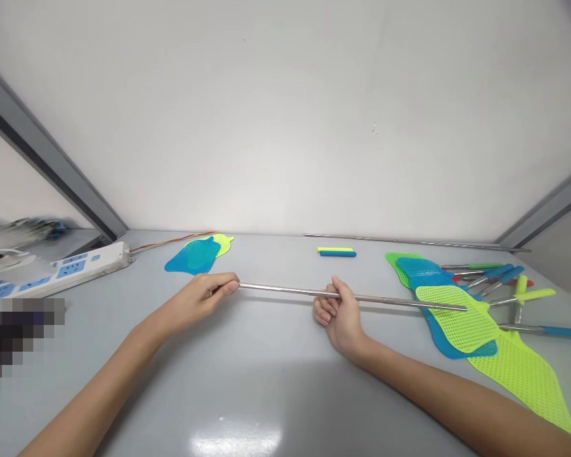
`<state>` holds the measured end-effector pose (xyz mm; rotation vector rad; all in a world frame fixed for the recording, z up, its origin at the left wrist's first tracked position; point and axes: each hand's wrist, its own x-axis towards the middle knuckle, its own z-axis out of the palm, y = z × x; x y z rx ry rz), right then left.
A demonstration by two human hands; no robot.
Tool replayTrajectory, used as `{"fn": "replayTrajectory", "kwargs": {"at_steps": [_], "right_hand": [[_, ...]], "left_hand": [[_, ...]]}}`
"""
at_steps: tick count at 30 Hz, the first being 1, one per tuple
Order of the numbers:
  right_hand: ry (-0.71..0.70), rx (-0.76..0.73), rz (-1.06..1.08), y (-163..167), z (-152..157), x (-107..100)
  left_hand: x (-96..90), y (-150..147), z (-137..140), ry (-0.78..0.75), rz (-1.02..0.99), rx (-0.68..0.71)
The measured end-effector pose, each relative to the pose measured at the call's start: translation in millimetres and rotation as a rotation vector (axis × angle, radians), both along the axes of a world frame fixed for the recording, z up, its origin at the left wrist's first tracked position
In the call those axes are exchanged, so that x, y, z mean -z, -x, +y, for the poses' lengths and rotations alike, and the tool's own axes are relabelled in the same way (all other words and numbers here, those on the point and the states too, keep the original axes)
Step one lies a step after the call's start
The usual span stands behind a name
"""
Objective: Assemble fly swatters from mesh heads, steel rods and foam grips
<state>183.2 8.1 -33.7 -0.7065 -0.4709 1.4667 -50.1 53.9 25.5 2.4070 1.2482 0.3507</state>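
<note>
Our left hand (pixel 212 293) is pinching one end of a telescopic rod (pixel 276 289), our right hand (pixel 345 314) its middle; we are holding its tip over a yellow flyswatter head (pixel 459 330) toward the right edge of the bench (pixel 247 374).

Over on the left, a white power strip with blue socket faces, backed by a pale wall!

And here's the power strip (pixel 54 279), slanting along the left side of the grey tabletop (pixel 266 381), a white plug (pixel 15 261) at its far edge. Off its right end goes a thin red-and-yellow wire (pixel 171 243), heading for the foot of the wall (pixel 266 114), which carries a few small chips. Grey frame bars slope in, left bar (pixel 52 158) and right bar (pixel 552 206). Far left, beyond the bar, a heap (pixel 23 235), too blurred to name! Near left, a dark shape (pixel 16 330), pixelated past telling.
</note>
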Motion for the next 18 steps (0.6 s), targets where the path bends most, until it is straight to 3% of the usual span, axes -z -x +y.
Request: {"fn": "replayTrajectory", "kwargs": {"at_steps": [7,18], "right_hand": [[-0.04,0.091,0.042,-1.9,-1.4,0.0],[-0.056,0.187,0.042,-3.0,-7.0,-0.7]], "left_hand": [[1.1,-6.5,-10.0,-0.04,-0.07,0.003],[7.4,-18.5,-20.3,0.066,-0.085,0.059]]}}
